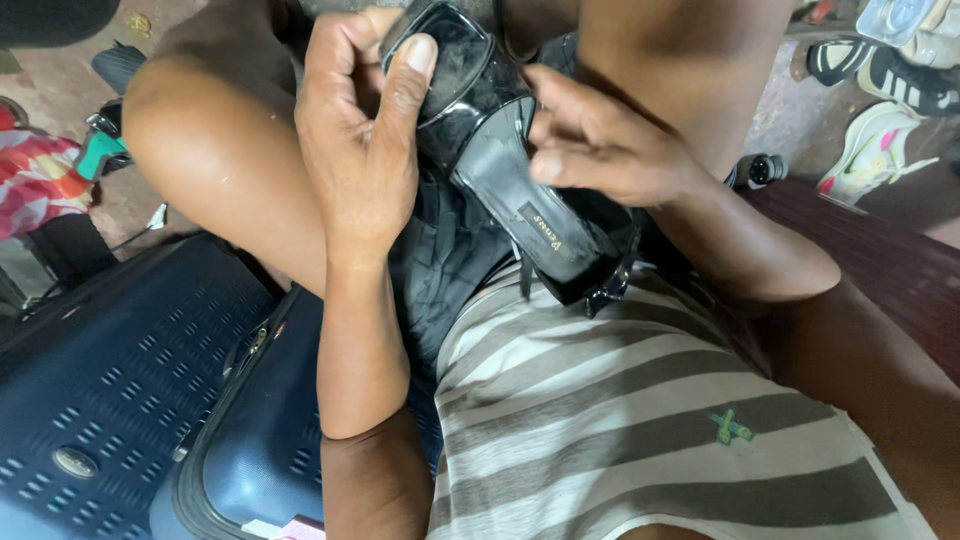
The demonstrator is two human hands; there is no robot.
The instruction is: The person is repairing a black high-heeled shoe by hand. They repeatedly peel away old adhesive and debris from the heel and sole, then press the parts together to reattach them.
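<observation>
A glossy black shoe with a grey insole lies tilted over my lap, toe end up and away from me. My left hand grips its toe end, thumb pressed on the shiny upper. My right hand rests on the right side of the insole, fingers curled against the shoe's edge. The shoe's back end with a black strap and buckle points down toward my striped shirt.
A dark blue hard-shell suitcase lies at lower left beside my bent knee. Sandals and sneakers lie on the ground at upper right. Colourful fabric sits at far left. A dark red mat lies at right.
</observation>
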